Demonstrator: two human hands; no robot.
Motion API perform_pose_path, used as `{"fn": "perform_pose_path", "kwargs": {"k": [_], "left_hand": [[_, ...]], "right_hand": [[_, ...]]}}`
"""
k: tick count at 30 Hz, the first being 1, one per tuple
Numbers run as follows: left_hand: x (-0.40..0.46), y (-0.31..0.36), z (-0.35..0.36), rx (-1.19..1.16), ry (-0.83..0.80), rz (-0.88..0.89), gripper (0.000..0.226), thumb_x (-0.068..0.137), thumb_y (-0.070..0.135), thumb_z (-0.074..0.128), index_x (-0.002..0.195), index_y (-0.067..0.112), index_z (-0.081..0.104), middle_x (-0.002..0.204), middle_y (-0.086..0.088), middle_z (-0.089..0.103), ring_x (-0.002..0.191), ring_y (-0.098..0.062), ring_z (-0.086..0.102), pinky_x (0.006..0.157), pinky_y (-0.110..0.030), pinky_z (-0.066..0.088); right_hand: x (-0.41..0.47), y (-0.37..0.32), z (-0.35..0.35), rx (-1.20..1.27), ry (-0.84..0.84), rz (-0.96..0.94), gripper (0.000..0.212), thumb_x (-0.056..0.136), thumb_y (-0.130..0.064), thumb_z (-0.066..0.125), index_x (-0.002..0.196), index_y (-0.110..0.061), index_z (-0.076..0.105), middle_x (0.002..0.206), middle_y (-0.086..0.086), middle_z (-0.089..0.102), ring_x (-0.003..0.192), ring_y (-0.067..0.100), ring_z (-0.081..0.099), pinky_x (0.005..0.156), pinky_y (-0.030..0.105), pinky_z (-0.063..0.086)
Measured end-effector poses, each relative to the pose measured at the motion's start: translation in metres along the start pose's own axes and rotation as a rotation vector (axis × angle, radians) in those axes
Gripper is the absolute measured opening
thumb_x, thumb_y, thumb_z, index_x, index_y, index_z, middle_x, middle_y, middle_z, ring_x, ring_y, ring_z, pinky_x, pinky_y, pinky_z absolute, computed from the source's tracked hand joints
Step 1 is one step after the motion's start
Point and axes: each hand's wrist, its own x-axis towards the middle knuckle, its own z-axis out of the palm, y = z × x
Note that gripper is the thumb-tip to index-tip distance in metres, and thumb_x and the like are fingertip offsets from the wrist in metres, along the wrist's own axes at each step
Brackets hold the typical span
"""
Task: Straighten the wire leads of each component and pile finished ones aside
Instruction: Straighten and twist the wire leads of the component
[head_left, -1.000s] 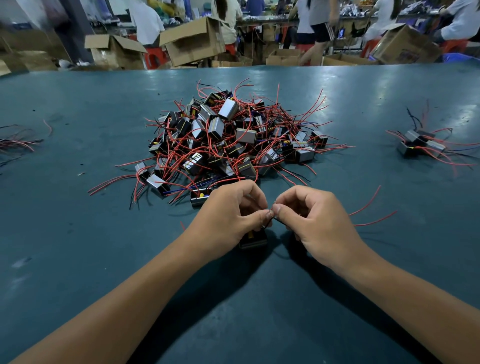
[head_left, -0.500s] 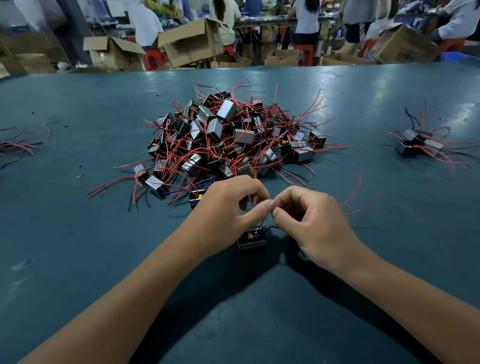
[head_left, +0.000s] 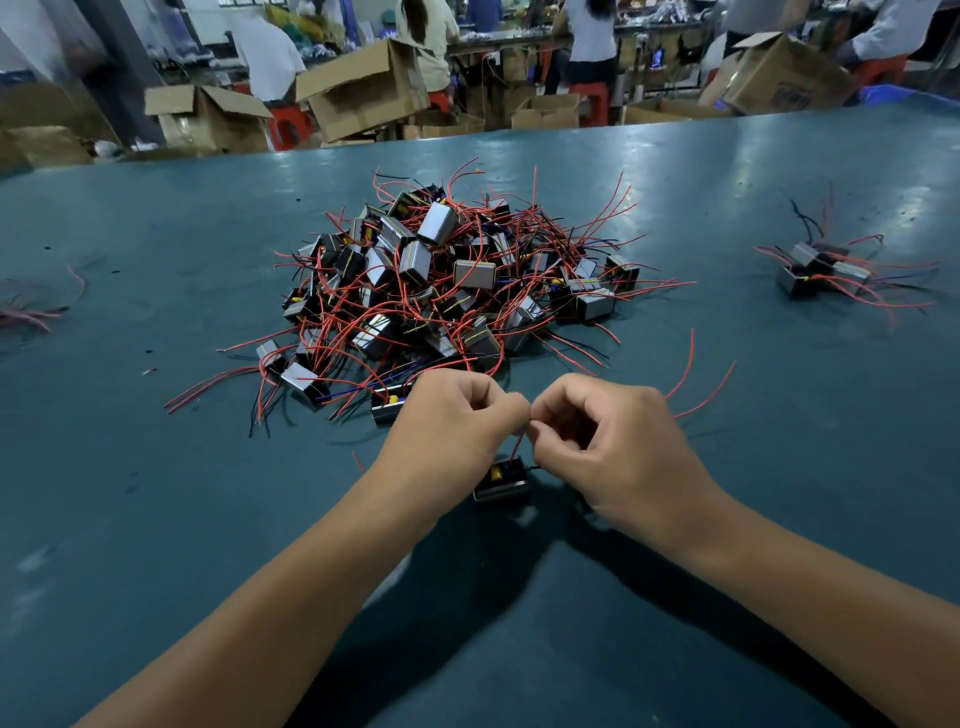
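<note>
The component (head_left: 501, 480) sits on the worktop (head_left: 156, 519) directly under your 2 hands, just on your side of the big heap (head_left: 447, 280) of unsorted parts. It is a small dark block with a yellow spot on top. A red lead (head_left: 516, 451) rises from it to your fingertips, and 2 more red leads (head_left: 698, 384) trail out past your right hand.

Your left hand (head_left: 447, 431) is curled, thumb and forefinger pinched on that lead. Your right hand (head_left: 618, 447) is curled too, pinching at the same spot, so the 2 hands meet tip to tip above the block.

The block looks light enough to lift or skid if you pull hard, so judge your pull against its weight. The leads look thin and springy; they should bend easily but may kink if pinched sharply. Take hold close to where the lead leaves the body and draw outward along it, not across the joint, which is likely the weak point.

The small pile (head_left: 821, 273), well to the right of the heap, looks like the finished ones.
</note>
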Motion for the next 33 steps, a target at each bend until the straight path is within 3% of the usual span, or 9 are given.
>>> {"fn": "perform_pose_path", "kwargs": {"k": [2,4,6,8,10,16,26,30,33], "left_hand": [[-0.001,0.002,-0.001,-0.037,-0.013,-0.033,0.035,0.085,0.01,0.065,0.051,0.017,0.059,0.047,0.005,0.039,0.039,-0.006,0.026,0.038,-0.016,0.024],[0.0,0.002,-0.01,0.013,-0.06,0.051,0.033,0.088,0.015,0.064,0.055,0.02,0.065,0.049,0.007,0.049,0.041,-0.005,0.032,0.042,-0.016,0.027],[0.003,0.0,-0.023,0.16,-0.09,0.253,0.021,0.091,0.02,0.064,0.072,0.021,0.072,0.059,0.009,0.058,0.048,-0.001,0.041,0.049,-0.014,0.031],[0.007,-0.003,-0.034,0.304,-0.107,0.496,0.004,0.091,0.015,0.071,0.09,0.017,0.074,0.079,0.013,0.063,0.068,-0.003,0.055,0.064,-0.012,0.038],[0.009,-0.007,-0.037,0.386,-0.134,0.658,0.013,0.087,0.012,0.077,0.1,0.013,0.076,0.096,0.005,0.064,0.087,-0.01,0.059,0.076,-0.017,0.042],[0.012,-0.009,-0.035,0.504,-0.055,0.848,0.012,0.089,0.026,0.075,0.093,0.015,0.078,0.093,0.001,0.065,0.085,-0.02,0.057,0.073,-0.034,0.049],[0.012,-0.01,-0.035,0.511,-0.089,0.864,0.015,0.088,0.025,0.074,0.087,0.01,0.076,0.089,0.0,0.066,0.082,-0.024,0.057,0.072,-0.038,0.05],[0.012,-0.013,-0.031,0.438,-0.148,0.735,0.017,0.091,0.025,0.069,0.087,0.009,0.071,0.089,-0.001,0.062,0.084,-0.022,0.055,0.073,-0.037,0.048],[0.009,-0.014,-0.029,0.381,-0.192,0.598,0.014,0.095,0.03,0.063,0.086,0.019,0.063,0.085,0.008,0.057,0.081,-0.014,0.051,0.071,-0.031,0.045]], "right_hand": [[0.001,0.001,-0.001,0.0,0.0,-0.015,0.015,0.083,-0.007,0.07,0.075,-0.019,0.065,0.054,-0.019,0.054,0.049,0.003,0.046,0.051,0.009,0.034],[0.001,0.003,-0.004,0.024,-0.017,-0.012,0.017,0.085,-0.009,0.07,0.074,-0.02,0.064,0.054,-0.018,0.054,0.049,0.002,0.045,0.052,0.01,0.035],[0.003,0.006,-0.006,0.033,-0.036,-0.007,0.018,0.086,-0.011,0.071,0.074,-0.021,0.064,0.055,-0.016,0.054,0.05,0.002,0.045,0.052,0.011,0.036],[0.004,0.008,-0.007,0.033,-0.054,-0.006,0.018,0.086,-0.01,0.071,0.075,-0.021,0.064,0.056,-0.013,0.055,0.051,0.002,0.046,0.053,0.012,0.038],[0.004,0.01,-0.008,0.047,-0.08,-0.009,0.017,0.087,-0.007,0.069,0.077,-0.021,0.065,0.058,-0.012,0.056,0.052,0.001,0.046,0.053,0.013,0.039],[0.006,0.012,-0.01,0.108,-0.128,-0.042,0.008,0.084,-0.017,0.065,0.078,-0.022,0.065,0.061,-0.013,0.059,0.055,-0.001,0.049,0.056,0.013,0.04],[0.004,0.01,-0.009,0.056,-0.16,-0.105,0.008,0.084,-0.018,0.064,0.078,-0.023,0.064,0.066,-0.012,0.06,0.056,0.001,0.05,0.057,0.011,0.039],[0.003,0.01,-0.009,0.019,-0.159,-0.138,0.014,0.087,-0.011,0.069,0.079,-0.021,0.064,0.065,-0.013,0.059,0.055,0.002,0.05,0.055,0.01,0.037],[0.002,0.01,-0.008,0.012,-0.144,-0.143,0.01,0.087,-0.013,0.069,0.081,-0.019,0.065,0.065,-0.007,0.06,0.053,0.002,0.05,0.053,0.012,0.039]]}}
